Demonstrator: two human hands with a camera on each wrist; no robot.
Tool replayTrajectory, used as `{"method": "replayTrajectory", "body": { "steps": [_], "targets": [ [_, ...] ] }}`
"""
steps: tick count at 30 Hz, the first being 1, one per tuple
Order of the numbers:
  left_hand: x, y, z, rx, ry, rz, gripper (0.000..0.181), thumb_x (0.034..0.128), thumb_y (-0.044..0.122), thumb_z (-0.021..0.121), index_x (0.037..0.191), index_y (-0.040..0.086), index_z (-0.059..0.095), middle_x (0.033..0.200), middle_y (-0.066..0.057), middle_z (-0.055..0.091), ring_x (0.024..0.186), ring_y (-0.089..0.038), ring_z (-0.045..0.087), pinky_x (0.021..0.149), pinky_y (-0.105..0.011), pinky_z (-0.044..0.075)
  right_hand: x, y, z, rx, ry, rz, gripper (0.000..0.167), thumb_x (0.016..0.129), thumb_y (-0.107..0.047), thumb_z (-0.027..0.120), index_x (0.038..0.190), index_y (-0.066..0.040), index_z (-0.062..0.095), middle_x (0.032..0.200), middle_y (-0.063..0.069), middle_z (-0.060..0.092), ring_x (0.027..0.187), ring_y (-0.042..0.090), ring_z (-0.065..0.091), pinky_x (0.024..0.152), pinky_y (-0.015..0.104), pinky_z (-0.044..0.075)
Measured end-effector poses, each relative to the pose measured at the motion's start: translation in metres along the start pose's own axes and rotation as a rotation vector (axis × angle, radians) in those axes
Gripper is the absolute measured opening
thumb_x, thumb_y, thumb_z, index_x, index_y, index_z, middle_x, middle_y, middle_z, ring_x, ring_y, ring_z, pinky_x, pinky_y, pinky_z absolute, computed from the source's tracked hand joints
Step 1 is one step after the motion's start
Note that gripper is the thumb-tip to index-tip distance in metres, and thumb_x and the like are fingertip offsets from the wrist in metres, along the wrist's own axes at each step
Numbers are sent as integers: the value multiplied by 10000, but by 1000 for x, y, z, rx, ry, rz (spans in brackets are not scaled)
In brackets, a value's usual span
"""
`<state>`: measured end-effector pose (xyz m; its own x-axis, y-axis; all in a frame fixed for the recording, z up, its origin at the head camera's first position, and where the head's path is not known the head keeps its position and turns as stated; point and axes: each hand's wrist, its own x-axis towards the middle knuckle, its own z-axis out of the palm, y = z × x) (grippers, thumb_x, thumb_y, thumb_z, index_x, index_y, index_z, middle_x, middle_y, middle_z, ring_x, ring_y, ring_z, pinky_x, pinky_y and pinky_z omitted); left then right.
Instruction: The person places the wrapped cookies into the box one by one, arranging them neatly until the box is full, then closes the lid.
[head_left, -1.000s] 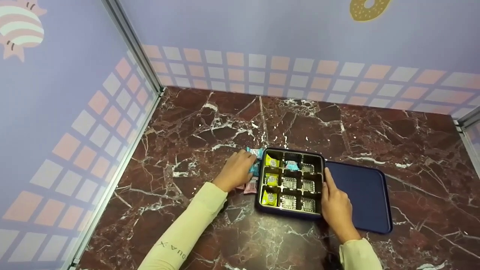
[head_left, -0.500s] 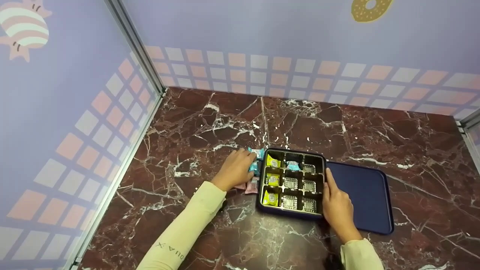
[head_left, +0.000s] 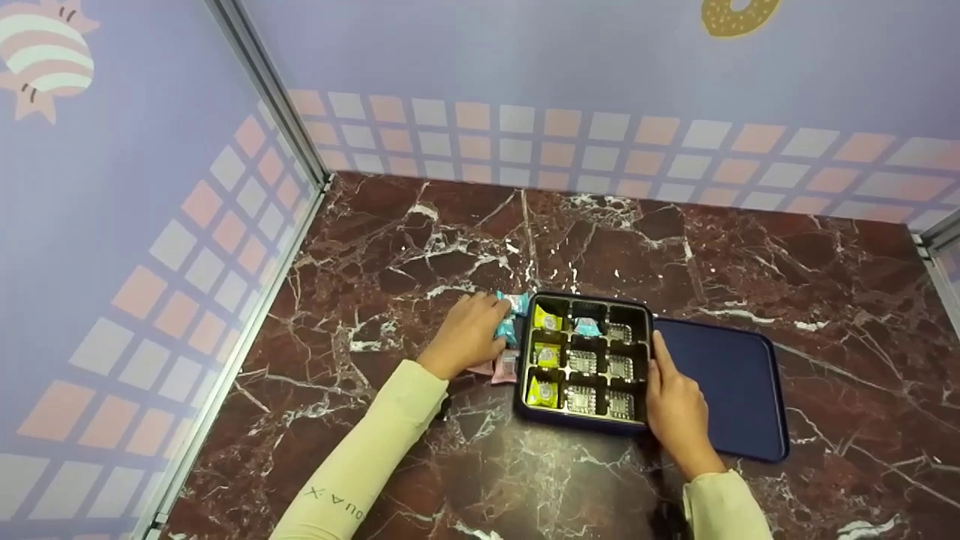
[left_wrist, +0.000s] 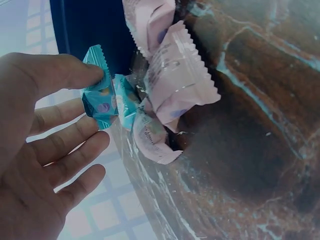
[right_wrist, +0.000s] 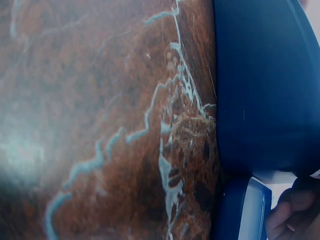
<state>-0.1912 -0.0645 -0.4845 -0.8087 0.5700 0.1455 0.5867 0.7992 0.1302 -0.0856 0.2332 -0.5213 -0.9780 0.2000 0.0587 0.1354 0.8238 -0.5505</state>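
Note:
My left hand [head_left: 465, 334] is just left of the box and pinches a blue wrapped candy [left_wrist: 102, 95] between thumb and fingers. Another blue candy [left_wrist: 126, 102] lies right beside it, with several pink wrapped candies [left_wrist: 180, 75] close by on the table. The dark blue box [head_left: 585, 420] has a gold-rimmed divided insert. Yellow candies [head_left: 544, 391] fill its left column, and one blue-wrapped candy [head_left: 586, 326] sits in the back middle compartment. My right hand [head_left: 679, 412] holds the box's right side; its fingers [right_wrist: 285, 215] are partly hidden in the right wrist view.
The dark blue lid [head_left: 739, 390] lies flat on the table to the right of the box, partly behind the right hand. Brown marbled tabletop [head_left: 420, 247] surrounds them, bounded by purple panels [head_left: 487, 52] at the back and left.
The left hand has shifted very slightly left among the blue candies. The right hand and box stay in place; the head view has moved a little.

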Motion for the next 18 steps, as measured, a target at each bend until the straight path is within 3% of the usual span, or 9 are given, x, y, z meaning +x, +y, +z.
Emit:
{"method": "replayTrajectory", "body": {
  "steps": [6,18],
  "targets": [
    [0,1,-6,-20,-21,0,283,770,208,719,1002,92,605,903,-57,635,833,-250,599,745,-392,476,1,0,-1,3,-9,-9,485,1043,-266,359,1519,-192,300,840,341,630,713,477,619,641,603,485],
    [0,3,-12,-69,-3,35,186,771,150,686,894,82,565,769,-37,533,679,-198,470,675,-399,437,0,-2,-2,3,-1,1,473,1046,-270,346,1513,-202,319,1011,376,624,817,540,614,651,630,458]
  ]
}}
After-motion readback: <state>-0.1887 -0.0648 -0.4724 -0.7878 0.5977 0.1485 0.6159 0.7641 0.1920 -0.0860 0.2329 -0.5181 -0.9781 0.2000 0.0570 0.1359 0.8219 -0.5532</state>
